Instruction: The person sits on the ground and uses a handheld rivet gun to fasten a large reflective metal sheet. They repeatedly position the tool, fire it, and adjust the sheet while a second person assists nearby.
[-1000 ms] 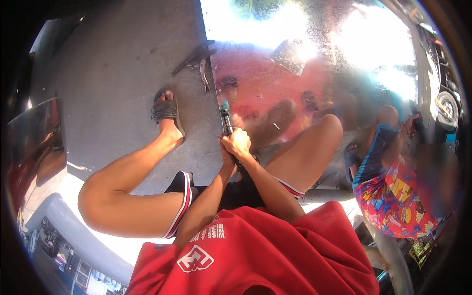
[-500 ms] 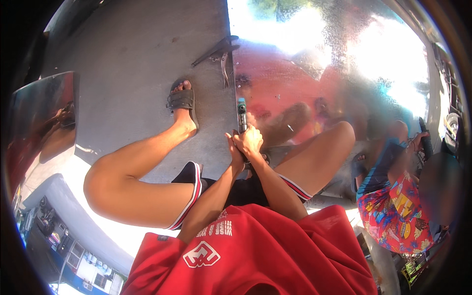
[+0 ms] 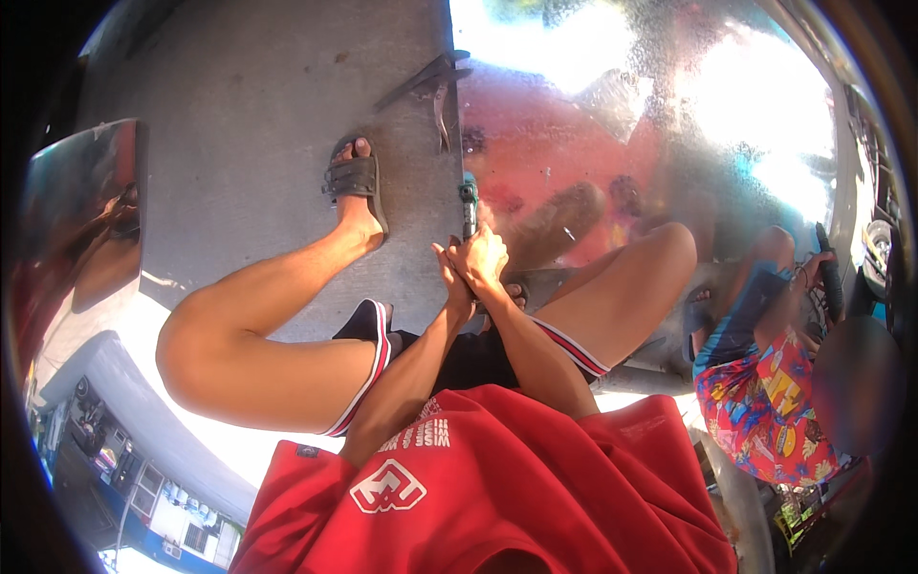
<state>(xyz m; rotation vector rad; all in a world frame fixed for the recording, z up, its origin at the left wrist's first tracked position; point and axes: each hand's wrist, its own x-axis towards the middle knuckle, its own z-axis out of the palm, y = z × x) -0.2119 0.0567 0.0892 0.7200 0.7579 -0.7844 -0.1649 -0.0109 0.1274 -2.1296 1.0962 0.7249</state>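
A teal and black hand tool (image 3: pixel 468 201) points away from me along the left edge of a shiny metal sheet (image 3: pixel 535 143). My right hand (image 3: pixel 483 256) is wrapped round its handle. My left hand (image 3: pixel 454 282) is against the lower handle, thumb raised, its other fingers partly hidden by the right hand and apparently round the grip. Beyond the tool, pale metal pliers (image 3: pixel 441 120) and a dark angled piece (image 3: pixel 411 86) lie on the grey concrete floor (image 3: pixel 229 153).
My bent legs and sandaled left foot (image 3: pixel 354 182) frame the tool. At right, another person (image 3: pixel 765 402) crouches, a hand (image 3: pixel 818 266) on a dark rod-like tool. A reflective panel (image 3: pixel 81 210) stands at left; a wheel (image 3: pixel 875 251) sits at the far right.
The view has shifted, moving the floor and sheet rightward in the picture. My left thumb has lifted from the grip; the tool stays at the sheet's edge.
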